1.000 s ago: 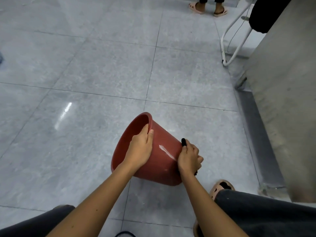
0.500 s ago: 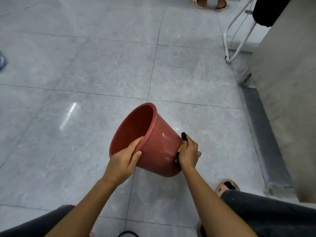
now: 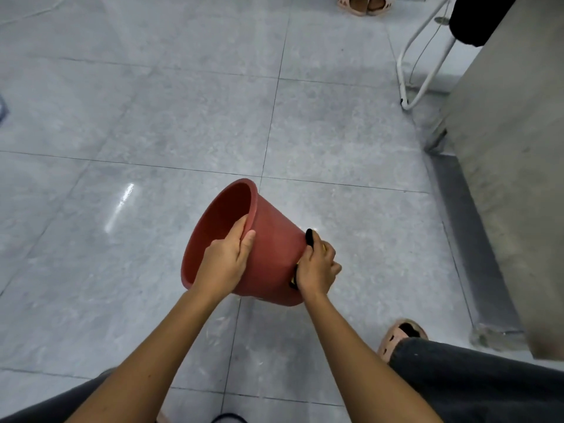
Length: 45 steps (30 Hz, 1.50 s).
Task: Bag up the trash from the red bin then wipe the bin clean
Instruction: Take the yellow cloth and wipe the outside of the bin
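Left hand (image 3: pixel 227 261) grips the tilted red bin (image 3: pixel 274 257); right hand (image 3: pixel 317 267) clutches a black tool (image 3: pixel 309 238)

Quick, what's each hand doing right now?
Left hand: grips the red bin by its rim.
Right hand: holds a black and yellow thing against the bin's outside; mostly hidden, cannot tell what it is.

Both bare forearms reach out forward. Left hand (image 3: pixel 227 264) hooks the rim of the red bin (image 3: pixel 274 257), fingers inside, thumb outside. Right hand (image 3: pixel 317 268) is curled round some black-and-yellow thing (image 3: pixel 309 238), held against the bin's outer wall.
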{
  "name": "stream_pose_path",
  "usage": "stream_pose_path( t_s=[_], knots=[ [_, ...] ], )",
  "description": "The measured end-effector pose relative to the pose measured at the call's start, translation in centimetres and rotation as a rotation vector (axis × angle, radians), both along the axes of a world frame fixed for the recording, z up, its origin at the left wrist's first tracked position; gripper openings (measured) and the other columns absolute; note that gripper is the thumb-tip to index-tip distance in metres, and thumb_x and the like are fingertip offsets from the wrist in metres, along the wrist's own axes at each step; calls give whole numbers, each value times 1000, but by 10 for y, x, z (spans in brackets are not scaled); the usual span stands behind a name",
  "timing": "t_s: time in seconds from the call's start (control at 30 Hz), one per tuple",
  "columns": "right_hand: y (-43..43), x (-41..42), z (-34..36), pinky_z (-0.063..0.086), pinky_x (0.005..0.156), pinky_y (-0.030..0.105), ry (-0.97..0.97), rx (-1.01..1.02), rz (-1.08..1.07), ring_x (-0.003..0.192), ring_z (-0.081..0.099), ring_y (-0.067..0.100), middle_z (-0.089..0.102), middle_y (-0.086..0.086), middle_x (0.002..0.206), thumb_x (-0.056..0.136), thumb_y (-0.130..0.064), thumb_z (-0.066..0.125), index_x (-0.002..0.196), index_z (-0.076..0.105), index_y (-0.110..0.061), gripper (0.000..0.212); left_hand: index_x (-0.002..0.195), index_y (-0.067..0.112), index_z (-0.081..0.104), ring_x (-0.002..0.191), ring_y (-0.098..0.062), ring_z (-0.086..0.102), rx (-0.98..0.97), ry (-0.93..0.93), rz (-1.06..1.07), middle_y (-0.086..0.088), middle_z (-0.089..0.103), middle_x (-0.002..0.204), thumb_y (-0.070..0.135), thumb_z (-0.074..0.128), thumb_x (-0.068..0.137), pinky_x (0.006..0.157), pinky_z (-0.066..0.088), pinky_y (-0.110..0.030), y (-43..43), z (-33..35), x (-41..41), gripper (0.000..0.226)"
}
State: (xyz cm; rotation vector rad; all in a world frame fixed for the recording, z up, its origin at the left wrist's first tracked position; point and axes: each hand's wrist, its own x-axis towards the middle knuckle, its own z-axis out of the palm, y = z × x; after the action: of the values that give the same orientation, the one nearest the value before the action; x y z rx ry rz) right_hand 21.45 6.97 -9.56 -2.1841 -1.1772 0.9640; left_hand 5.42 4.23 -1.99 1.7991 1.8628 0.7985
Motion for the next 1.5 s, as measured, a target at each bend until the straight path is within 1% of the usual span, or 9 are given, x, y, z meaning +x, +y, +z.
stream_pose_path(
  t_s=[0.17,0.27,0.5,0.67,0.73,0.97,1.2,1.37,1.5],
  knots=[
    [-11,-39,33,20,102,19,-39,446,332,123,37,17,33,-8,151,97,-37,27,144,33,-44,48,139,25,40,70,-25,66,60,14,-12,1,68,75,43,29,99,67,50,-38,7,1,8,45],
    [-16,-34,27,32,100,27,-112,488,363,115,40,14,38,-8,147,95,-41,23,144,34,-47,50,130,31,49,70,-12,65,27,-75,1,6,69,81,46,30,98,69,54,-38,10,0,0,40],
    [-10,21,-9,36,101,38,-29,-49,-79,121,36,32,42,-2,145,101,-25,30,138,47,-39,44,145,40,31,66,9,48,-84,-146,16,12,56,90,33,30,100,68,40,-13,3,-8,-5,46],
    [-14,-35,37,29,95,21,-85,475,267,114,39,13,41,-7,143,96,-34,27,142,40,-38,48,144,49,24,116,19,43,-237,-415,-190,34,43,132,41,33,100,100,32,-12,7,1,1,46],
    [-15,-37,39,25,96,15,-78,597,311,116,36,2,42,-11,141,96,-32,31,142,39,-38,48,142,52,25,118,16,44,-219,-417,-200,41,47,124,44,34,99,102,33,-15,5,0,5,45],
    [-13,23,-5,32,103,34,21,-35,-66,122,35,29,41,-4,145,100,-25,31,137,49,-39,44,140,54,26,73,15,53,-150,-371,-48,26,49,78,49,31,98,70,42,-2,3,-7,2,42],
    [-7,-49,54,20,97,11,28,587,356,116,36,1,48,-8,141,95,-27,32,139,50,-30,47,145,43,29,93,-3,54,-122,-390,-62,-1,68,109,40,33,101,88,45,-27,5,-7,7,45],
    [51,-52,61,35,100,31,104,205,309,117,43,24,55,-7,135,90,-29,28,128,57,-42,50,144,47,21,83,-21,63,-109,-278,-98,-13,69,94,37,33,101,85,48,-31,-6,-9,-1,46],
    [87,-39,72,44,95,37,234,28,464,101,56,19,65,-5,125,91,-26,33,122,63,-36,44,139,60,16,86,-17,67,-134,-252,-148,-11,72,93,49,28,94,88,51,-39,-13,-6,4,48]
  ],
)
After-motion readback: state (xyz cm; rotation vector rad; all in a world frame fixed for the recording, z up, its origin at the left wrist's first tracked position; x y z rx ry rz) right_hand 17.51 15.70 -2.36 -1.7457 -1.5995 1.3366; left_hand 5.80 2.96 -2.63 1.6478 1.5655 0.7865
